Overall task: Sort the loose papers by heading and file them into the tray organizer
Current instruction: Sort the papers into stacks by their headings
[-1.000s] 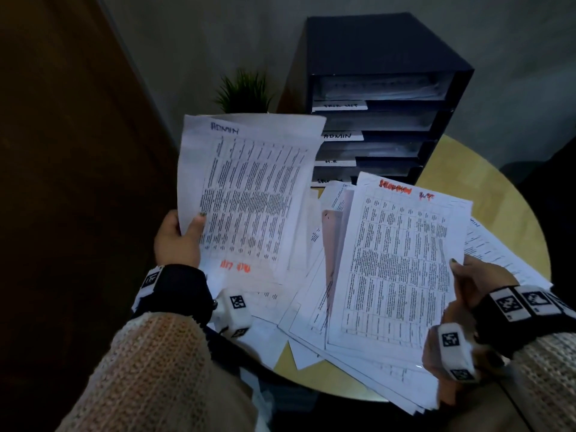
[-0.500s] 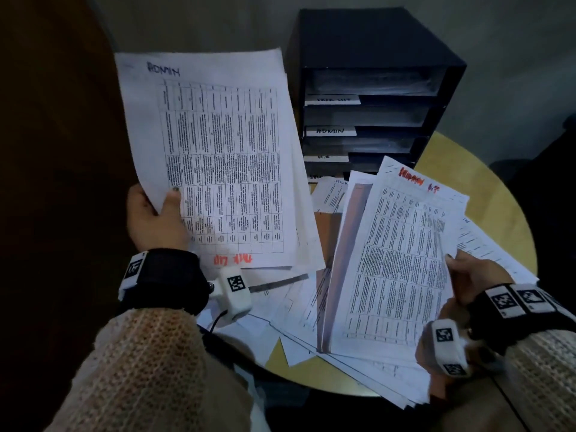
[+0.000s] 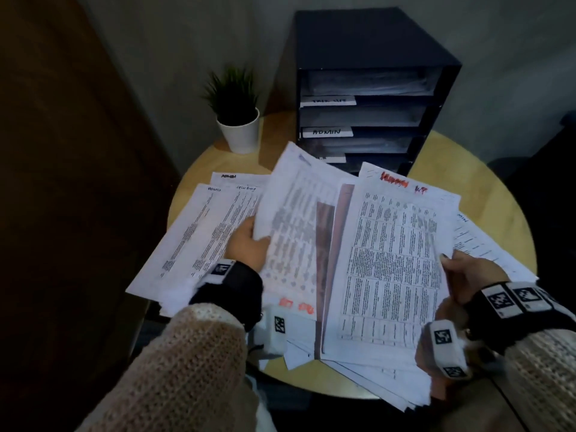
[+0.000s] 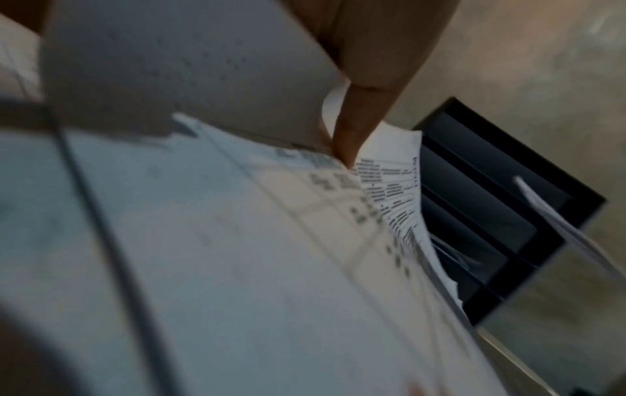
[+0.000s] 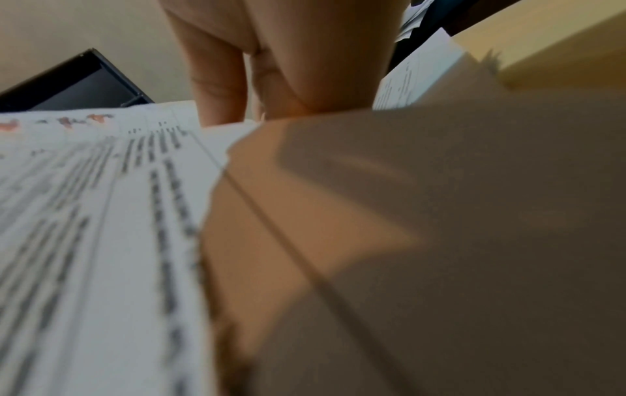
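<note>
My left hand (image 3: 249,241) grips the left edge of a printed sheet (image 3: 296,219) that lies tilted low over the paper pile, its print blurred. In the left wrist view a finger (image 4: 352,128) presses that sheet (image 4: 237,241) from above. My right hand (image 3: 467,275) pinches the right edge of a sheet with a red heading (image 3: 396,244), the thumb on top. Two sheets headed ADMIN (image 3: 199,232) lie flat at the left of the table. The black tray organizer (image 3: 367,88) stands at the back, with labelled shelves, one reading ADMIN (image 3: 326,131).
A small potted plant (image 3: 237,120) stands left of the organizer on the round wooden table (image 3: 486,188). More loose papers (image 3: 480,241) fan out under both hands and over the near table edge. A dark wall or door lies to the left.
My left hand has brought its raised ADMIN sheet down and to the right, low over the pile. Sheets on the left of the table are now uncovered. The right hand has hardly moved.
</note>
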Motion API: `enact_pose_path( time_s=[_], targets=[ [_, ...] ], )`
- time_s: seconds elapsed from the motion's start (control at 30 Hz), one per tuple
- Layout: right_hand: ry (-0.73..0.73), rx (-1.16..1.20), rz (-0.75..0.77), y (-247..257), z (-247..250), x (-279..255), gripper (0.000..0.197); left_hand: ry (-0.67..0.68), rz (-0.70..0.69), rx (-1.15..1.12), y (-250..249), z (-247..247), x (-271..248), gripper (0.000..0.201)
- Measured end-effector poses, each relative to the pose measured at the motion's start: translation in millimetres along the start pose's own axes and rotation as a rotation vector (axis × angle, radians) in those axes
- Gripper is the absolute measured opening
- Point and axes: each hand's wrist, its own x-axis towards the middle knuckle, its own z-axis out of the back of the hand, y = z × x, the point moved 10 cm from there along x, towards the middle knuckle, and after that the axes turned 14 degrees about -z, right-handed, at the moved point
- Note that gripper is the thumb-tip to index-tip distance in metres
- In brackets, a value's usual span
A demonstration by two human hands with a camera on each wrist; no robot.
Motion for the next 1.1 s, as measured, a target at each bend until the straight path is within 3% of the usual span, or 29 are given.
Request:
enact_pose_path(
  time_s=[0.03,0.07,0.13,0.23,0.37,0.43,0.5,0.53,0.7,0.83,0.9,1.1],
  targets=[
    [0.005,-0.01,0.018,-3,8,12,0.017,0.044,0.004,0.004,-2,-12,-4,0.037],
    [-0.003,-0.038,-0.006,-6,13,17,0.029,0.074,0.02,-0.01,-1,-22,-7,0.04],
    [-0.045,-0.069,-0.046,-1,5,0,0.013,0.098,0.064,-0.077,1,-35,-10,0.043],
    [-0.149,-0.178,-0.075,5,2,-16,0.023,0.188,0.114,-0.164,7,-54,-15,0.044],
    [-0.265,-0.318,-0.057,8,9,-9,0.014,0.4,0.033,0.054,9,-76,-23,0.043],
    [-0.281,-0.375,-0.044,11,6,-6,0.012,0.332,0.009,0.199,15,-64,-13,0.044],
    [-0.344,-0.579,-0.025,18,5,-9,0.018,0.189,0.074,0.311,29,-33,1,0.04],
    [-0.38,-0.671,-0.001,23,5,-12,0.021,0.163,0.143,0.382,39,-17,5,0.041],
    [-0.373,-0.679,-0.032,24,2,-20,0.016,0.121,0.453,0.589,95,57,9,0.064],
    [-0.283,-0.258,-0.062,20,4,-22,0.019,0.05,0.529,0.618,113,80,4,0.071],
    [-0.228,-0.041,-0.075,20,-1,-30,0.008,-0.014,0.541,0.604,115,87,1,0.071],
    [-0.169,0.252,-0.036,25,-4,-32,0.025,-0.008,0.531,0.52,118,80,1,0.073]
  ],
)
